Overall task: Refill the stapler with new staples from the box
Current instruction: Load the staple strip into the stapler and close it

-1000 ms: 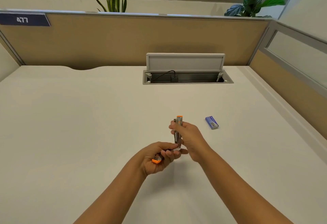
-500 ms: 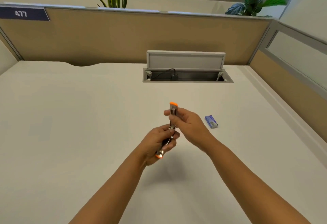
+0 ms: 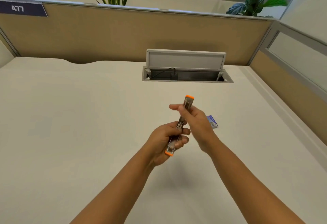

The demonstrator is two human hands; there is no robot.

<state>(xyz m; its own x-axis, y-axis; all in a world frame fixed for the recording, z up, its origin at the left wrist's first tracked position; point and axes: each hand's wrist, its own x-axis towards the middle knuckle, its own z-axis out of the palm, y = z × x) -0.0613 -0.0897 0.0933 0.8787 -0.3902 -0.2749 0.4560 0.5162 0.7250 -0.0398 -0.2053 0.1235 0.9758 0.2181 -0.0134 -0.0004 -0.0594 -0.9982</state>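
- Head view: the stapler [image 3: 179, 126] is now swung open into one long line, where a second ago it was folded at an angle between the hands; both have also lifted it higher above the desk [image 3: 70, 117].
- The left hand [image 3: 165, 141] is clamped round the near half, whose orange tip pokes out below the curled fingers.
- The right hand [image 3: 193, 120] pinches the far half just under its orange cap, thumb stretched out to the left, and tilts that end up and away.
- Bare metal shows in the gap between the two hands; whether any staples lie in the channel is too small to tell.
- The box of staples [image 3: 212, 122] has not moved: it lies flat on the desk just right of the right hand, partly hidden behind it, apparently closed.
- My reading: opening the stapler is about done, and the loading channel looks exposed. One hand must next let go and fetch a strip from the box.
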